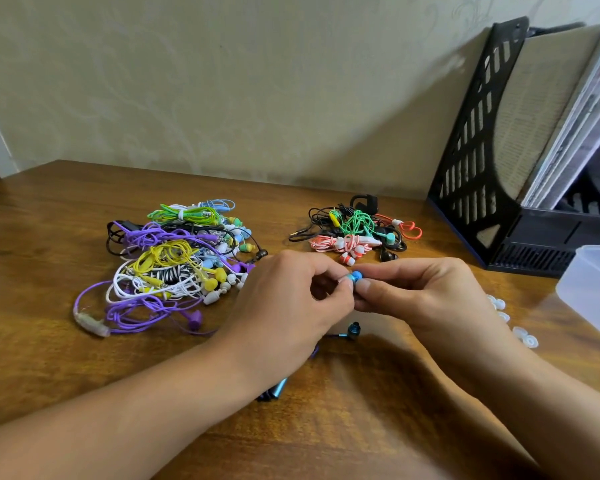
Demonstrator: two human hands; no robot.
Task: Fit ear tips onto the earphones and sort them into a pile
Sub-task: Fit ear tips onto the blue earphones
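A blue metal earbud (355,276) sits pinched between both my hands above the wooden table (49,358). My right hand (420,292) grips its body with thumb and forefinger. My left hand (291,299) presses a pale ear tip (344,279) against its end. The pair's second blue earbud (352,330) lies on the table under my hands, and its blue plug (278,389) shows below my left wrist. Several loose white ear tips (523,336) lie to the right of my right hand.
A large pile of coloured earphones (174,261) lies at the left, a smaller pile (357,230) behind my hands. A black file holder (482,168) with papers stands at the back right. A clear plastic box (593,289) is at the right edge.
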